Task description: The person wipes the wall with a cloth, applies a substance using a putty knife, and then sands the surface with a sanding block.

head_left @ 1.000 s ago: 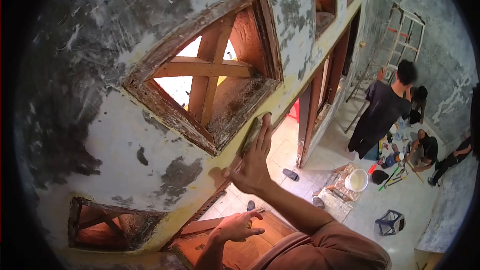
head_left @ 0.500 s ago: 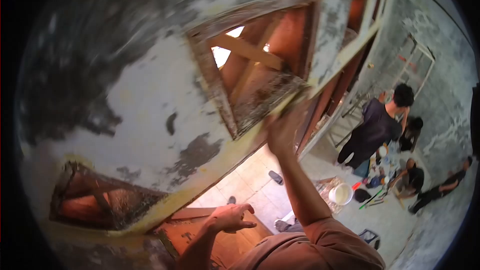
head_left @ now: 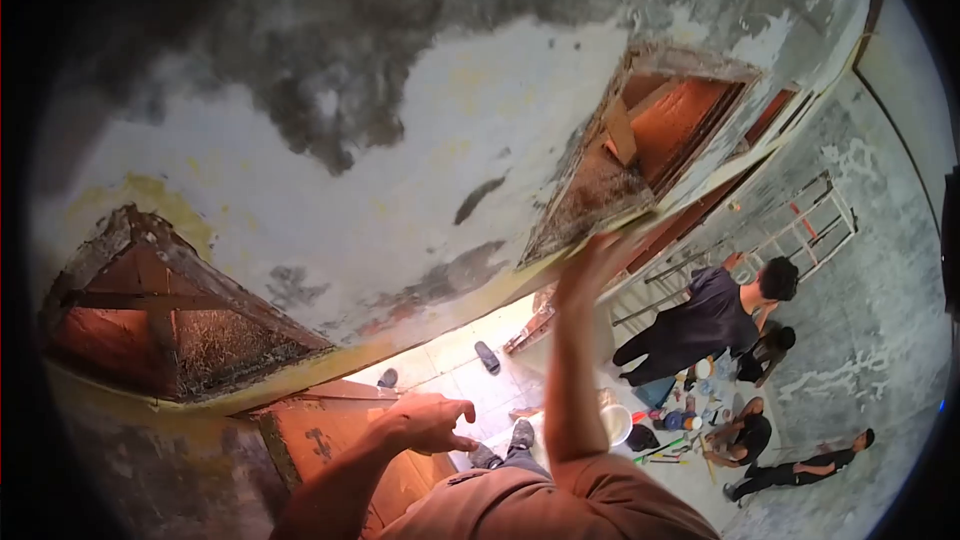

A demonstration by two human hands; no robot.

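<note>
A white bucket [head_left: 618,424] stands on the floor below, partly hidden behind the right forearm; its inside looks pale, and whether it holds anything cannot be told. Farther off, a small pale tub [head_left: 704,369] stands among scattered tools [head_left: 665,450], its contents too small to make out.

The right hand [head_left: 590,265], blurred, holds a slim block [head_left: 632,224] against the yellow strip of wall [head_left: 430,100], just beneath the sill of the larger opening [head_left: 592,196] and near its far lower corner. How the fingers bend around it cannot be told. The left hand [head_left: 428,422] is open, its thumb parted from half-curled fingers, in the air in front of a wooden panel [head_left: 405,485].

Compared with a second ago, the block is farther along the strip, toward the sill's far end. The view has swung, so the smaller opening [head_left: 205,340] shows larger and the bigger one sits farther right. The bucket, then in full sight, is now half covered by the arm. The left hand keeps its open shape, and a person [head_left: 700,325] still stands beside the ladder [head_left: 808,225].
</note>
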